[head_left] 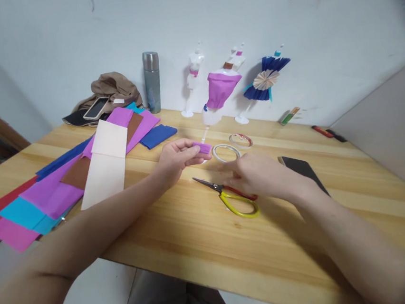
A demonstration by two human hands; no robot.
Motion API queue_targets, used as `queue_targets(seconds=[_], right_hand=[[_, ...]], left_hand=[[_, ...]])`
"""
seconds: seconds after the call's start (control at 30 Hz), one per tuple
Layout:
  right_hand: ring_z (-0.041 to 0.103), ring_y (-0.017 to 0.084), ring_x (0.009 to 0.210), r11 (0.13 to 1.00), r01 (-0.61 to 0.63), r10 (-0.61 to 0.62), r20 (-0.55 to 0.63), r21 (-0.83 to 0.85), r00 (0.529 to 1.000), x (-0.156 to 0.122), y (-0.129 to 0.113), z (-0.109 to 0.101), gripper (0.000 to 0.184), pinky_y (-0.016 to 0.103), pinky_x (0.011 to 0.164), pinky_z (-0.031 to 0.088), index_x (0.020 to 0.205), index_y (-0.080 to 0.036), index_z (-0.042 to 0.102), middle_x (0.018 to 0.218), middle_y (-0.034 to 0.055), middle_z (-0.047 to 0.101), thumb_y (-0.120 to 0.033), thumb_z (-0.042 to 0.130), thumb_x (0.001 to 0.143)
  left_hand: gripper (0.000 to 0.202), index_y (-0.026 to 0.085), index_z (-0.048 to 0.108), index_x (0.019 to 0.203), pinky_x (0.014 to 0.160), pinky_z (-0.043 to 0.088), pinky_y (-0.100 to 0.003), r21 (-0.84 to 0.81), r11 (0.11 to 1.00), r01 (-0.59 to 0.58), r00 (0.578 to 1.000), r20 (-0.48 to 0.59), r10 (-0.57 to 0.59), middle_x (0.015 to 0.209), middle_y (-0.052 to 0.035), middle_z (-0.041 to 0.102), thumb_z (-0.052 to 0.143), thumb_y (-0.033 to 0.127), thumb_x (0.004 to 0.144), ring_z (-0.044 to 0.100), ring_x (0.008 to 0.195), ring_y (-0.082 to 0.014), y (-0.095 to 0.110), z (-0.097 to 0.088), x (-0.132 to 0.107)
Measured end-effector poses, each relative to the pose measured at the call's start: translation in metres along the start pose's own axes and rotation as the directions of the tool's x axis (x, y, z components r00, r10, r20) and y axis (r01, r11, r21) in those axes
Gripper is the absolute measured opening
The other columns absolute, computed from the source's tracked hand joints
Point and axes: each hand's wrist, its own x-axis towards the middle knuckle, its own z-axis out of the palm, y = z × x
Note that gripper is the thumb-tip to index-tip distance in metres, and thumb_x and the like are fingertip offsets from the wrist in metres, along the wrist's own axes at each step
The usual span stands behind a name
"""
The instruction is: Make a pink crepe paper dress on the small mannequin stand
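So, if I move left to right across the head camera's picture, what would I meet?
Red paper → brown cloth → flask → left hand → folded purple paper in its fingers → right hand → dark flat slab → red-and-black tool.

1. The table (196, 238) is fairly brightly lit.
2. Soft shadows are cast on the wall (210, 12) behind the table.
3. The right hand (253, 173), above the table, is slightly blurred.
4. To the table's right, the view's edge is darkened.
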Motion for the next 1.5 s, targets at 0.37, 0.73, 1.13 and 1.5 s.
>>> queue_targets(seconds=[0.37,0.73,1.13,1.5], right_hand=[[0.055,0.017,0.066,0.679,0.080,0.054,-0.158,0.730,0.986,0.024,0.007,0.025,0.018,0.032,0.063,0.044,0.083,-0.020,0.070,0.073,0.0020,0.066,-0.037,0.072,0.078],[0.052,0.015,0.058,0.587,0.041,0.249,-0.228,0.809,0.941,0.018,-0.022,0.028,0.038,0.029,0.055,0.041,0.071,-0.024,0.062,0.060,-0.0005,0.059,-0.059,0.076,0.075],[0.054,0.014,0.050,0.504,-0.016,0.274,-0.142,0.864,0.951,0.017,-0.021,0.023,0.039,0.028,0.049,0.044,0.067,-0.023,0.061,0.055,-0.0008,0.059,-0.057,0.079,0.075],[0.051,0.013,0.047,0.457,-0.027,0.286,-0.118,0.889,0.951,0.023,-0.022,0.036,0.035,0.027,0.047,0.042,0.065,-0.023,0.061,0.052,-0.0031,0.055,-0.053,0.080,0.068]], left_hand=[[0.020,0.014,0.073,0.079,0.042,0.037,-0.019,0.207,0.977,-0.044,0.999,0.029,0.039,0.051,0.0018,0.064,0.082,0.031,0.073,0.057,0.044,-0.0087,-0.003,-0.002,0.001],[0.016,0.015,0.078,0.078,0.041,0.028,-0.019,0.264,0.964,-0.036,0.999,0.045,0.025,0.047,0.0050,0.056,0.080,0.030,0.071,0.043,0.042,-0.0054,-0.005,0.002,-0.004],[0.027,0.014,0.072,0.073,0.042,0.035,-0.019,0.303,0.951,-0.066,0.992,0.126,0.029,0.051,0.0020,0.060,0.076,0.041,0.079,0.048,0.041,-0.0059,-0.007,0.000,-0.006],[0.015,0.015,0.073,0.074,0.039,0.031,-0.018,0.339,0.941,-0.024,0.999,0.050,0.008,0.044,0.0064,0.054,0.079,0.028,0.077,0.043,0.036,-0.0051,-0.015,-0.002,0.000]])
